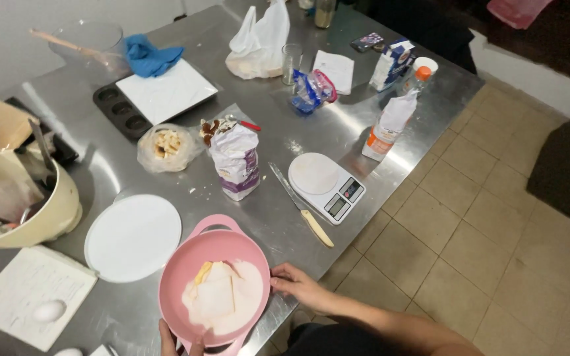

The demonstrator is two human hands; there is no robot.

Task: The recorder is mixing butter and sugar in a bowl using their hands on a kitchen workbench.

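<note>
A pink bowl [196,260] with white powder and pale yellow butter pieces sits at the near edge of a steel table [278,217]. My right hand [298,285] holds the bowl's right rim. My left hand [174,341] grips the near rim at the bottom of the view, mostly hidden. A white round plate [133,236] lies just left of the bowl. Behind the bowl stands an open paper flour bag [235,161].
A kitchen scale [328,184] and a knife [301,206] lie right of the bag. A plastic bottle [390,118], a carton [390,62], a glass [291,62], a muffin tin [120,112], a cream bowl [47,214], paper with an egg [49,310] surround them.
</note>
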